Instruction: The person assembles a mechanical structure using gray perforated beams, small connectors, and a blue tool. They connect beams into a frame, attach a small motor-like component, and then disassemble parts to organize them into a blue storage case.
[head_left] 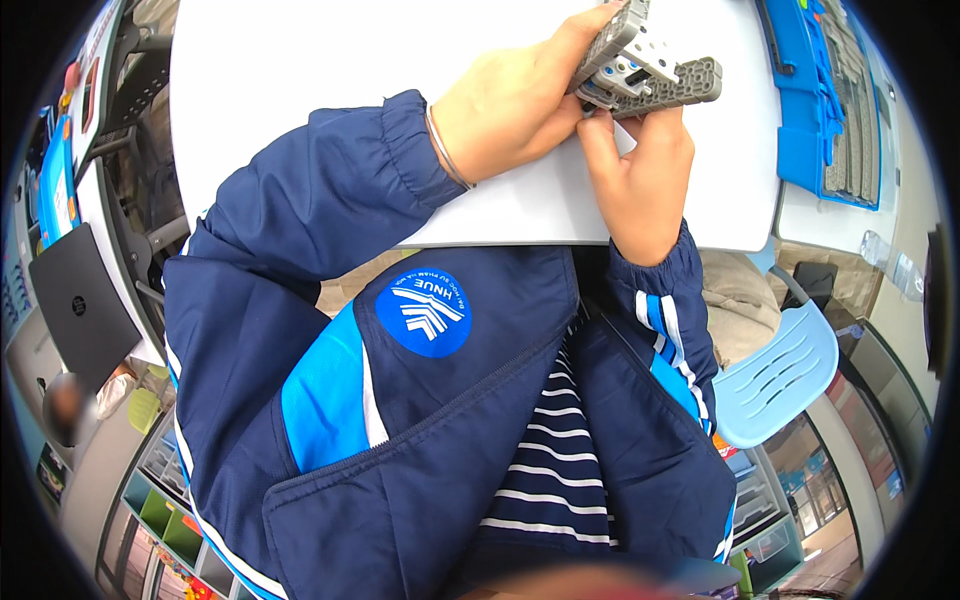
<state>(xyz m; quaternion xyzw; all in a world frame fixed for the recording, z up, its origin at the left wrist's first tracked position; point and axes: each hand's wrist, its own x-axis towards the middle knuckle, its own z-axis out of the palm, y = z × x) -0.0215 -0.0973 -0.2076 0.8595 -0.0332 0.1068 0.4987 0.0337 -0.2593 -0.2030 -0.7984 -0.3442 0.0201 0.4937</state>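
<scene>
Over the far right of the white table, both my hands hold one assembly of plastic building pieces. It has grey latticed beams, white perforated parts and small blue pins. My left hand, with a thin bracelet at the wrist, is closed round the assembly's left side, thumb and fingers against a grey beam. From below, my right hand pinches the underside near the inner joint. Its fingertips are partly hidden behind the grey beam, and whether a small pin sits between them I cannot make out. The assembly's top is cut off by the picture's edge.
A white table lies under my hands. On its right stands a blue storage bin with grey pieces in it. A light blue chair is at my right. Far left are a dark laptop and another person.
</scene>
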